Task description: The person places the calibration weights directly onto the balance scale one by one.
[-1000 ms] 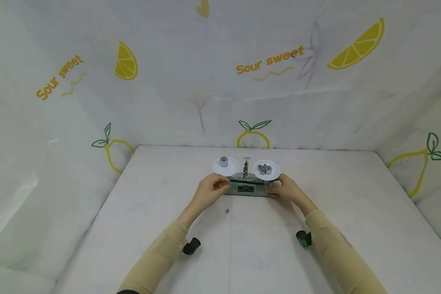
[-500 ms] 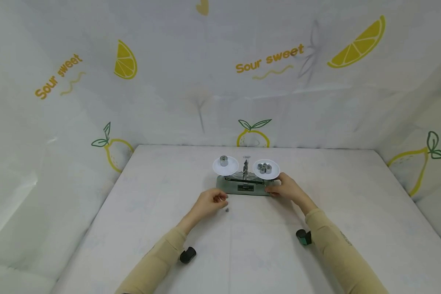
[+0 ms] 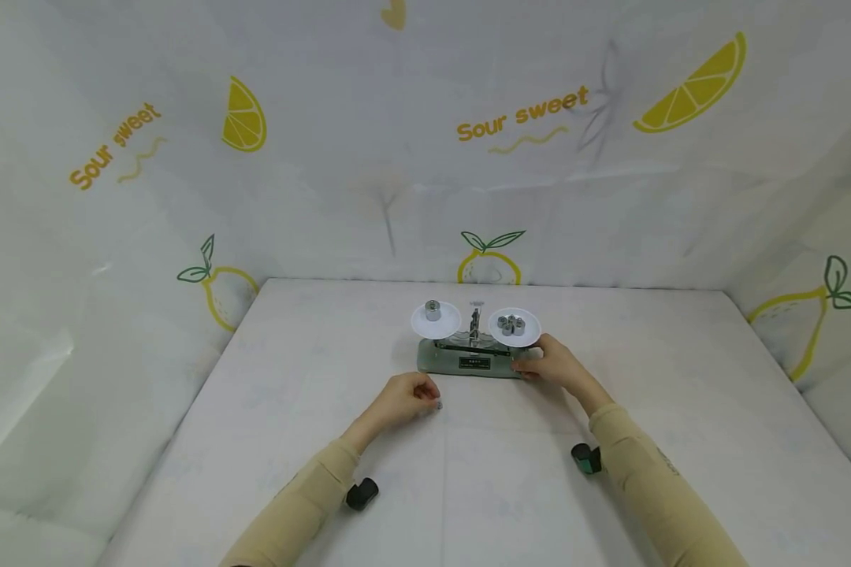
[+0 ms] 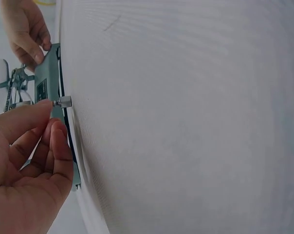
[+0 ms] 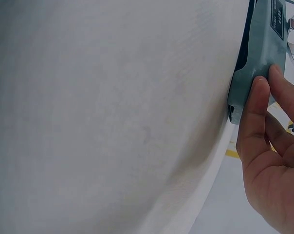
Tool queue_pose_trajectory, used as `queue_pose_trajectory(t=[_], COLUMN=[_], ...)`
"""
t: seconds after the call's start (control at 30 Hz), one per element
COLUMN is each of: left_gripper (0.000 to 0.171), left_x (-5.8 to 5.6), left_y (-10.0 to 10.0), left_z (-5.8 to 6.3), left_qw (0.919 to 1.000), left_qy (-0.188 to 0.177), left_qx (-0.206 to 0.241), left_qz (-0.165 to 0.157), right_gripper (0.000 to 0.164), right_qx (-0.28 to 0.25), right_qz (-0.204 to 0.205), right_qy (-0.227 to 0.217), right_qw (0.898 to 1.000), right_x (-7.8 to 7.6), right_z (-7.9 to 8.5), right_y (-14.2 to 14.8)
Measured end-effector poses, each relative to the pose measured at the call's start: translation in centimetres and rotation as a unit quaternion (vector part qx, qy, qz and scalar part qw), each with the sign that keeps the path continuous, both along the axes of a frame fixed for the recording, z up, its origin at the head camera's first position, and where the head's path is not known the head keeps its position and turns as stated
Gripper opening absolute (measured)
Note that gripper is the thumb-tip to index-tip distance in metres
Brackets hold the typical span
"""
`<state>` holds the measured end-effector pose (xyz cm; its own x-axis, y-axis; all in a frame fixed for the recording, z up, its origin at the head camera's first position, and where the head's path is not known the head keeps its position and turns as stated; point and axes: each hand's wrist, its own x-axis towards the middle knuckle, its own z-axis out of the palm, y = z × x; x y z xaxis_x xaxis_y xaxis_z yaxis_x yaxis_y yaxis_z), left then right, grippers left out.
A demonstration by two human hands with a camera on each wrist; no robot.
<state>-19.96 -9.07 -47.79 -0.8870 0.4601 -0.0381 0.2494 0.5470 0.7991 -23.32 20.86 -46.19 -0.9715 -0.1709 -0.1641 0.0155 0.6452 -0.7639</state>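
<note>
A balance scale (image 3: pixel 432 361) with a green base and two white pans stands near the back of the table. One larger metal weight (image 3: pixel 432 312) sits on its left pan (image 3: pixel 420 326); several smaller metal weights (image 3: pixel 508 327) cluster on the right pan (image 3: pixel 532 321). My left hand (image 3: pixel 404 400) is in front of the base, its thumb tip at the knob of a small metal weight (image 4: pixel 65 101) on the table, the other fingers curled apart from the thumb. At the base's right end, my right hand (image 3: pixel 556 365) grips the green edge (image 5: pixel 251 87) with thumb and fingers.
White cloth covers the table (image 3: pixel 652 354), and a white lemon-print sheet (image 3: pixel 354 197) rises behind it and at both sides. Black wrist cameras (image 3: pixel 362 494) hang beside both sleeves.
My left hand has come back from the front of the scale and down to the small weight on the table. The right hand stays at the base's right end.
</note>
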Motion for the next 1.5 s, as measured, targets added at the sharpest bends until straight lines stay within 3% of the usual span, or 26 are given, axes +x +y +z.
queue_pose_trajectory(t=[0.33,0.73,1.13,1.5], left_gripper=[0.005,0.005,0.005,0.008], left_x=[-0.3,-0.3,-0.2,-0.6], left_y=[0.1,0.1,-0.6,-1.8], left_z=[-0.4,-0.6,0.4,1.4], left_qw=[0.9994,0.9992,0.9987,0.9921], left_qy=[0.014,0.023,-0.005,0.027], left_qx=[-0.026,-0.031,0.025,0.067], left_qz=[-0.017,-0.014,0.043,0.103], right_gripper=[0.058,0.07,0.059,0.055], right_qx=[0.001,-0.017,-0.001,0.001], right_qz=[-0.002,0.018,0.004,0.002], right_qy=[-0.001,0.024,0.005,0.004], right_qw=[1.0,0.999,1.0,1.0], right_x=[-0.1,-0.1,-0.1,0.0], right_z=[-0.2,-0.6,-0.2,0.0], right_y=[-0.1,0.3,-0.2,-0.1])
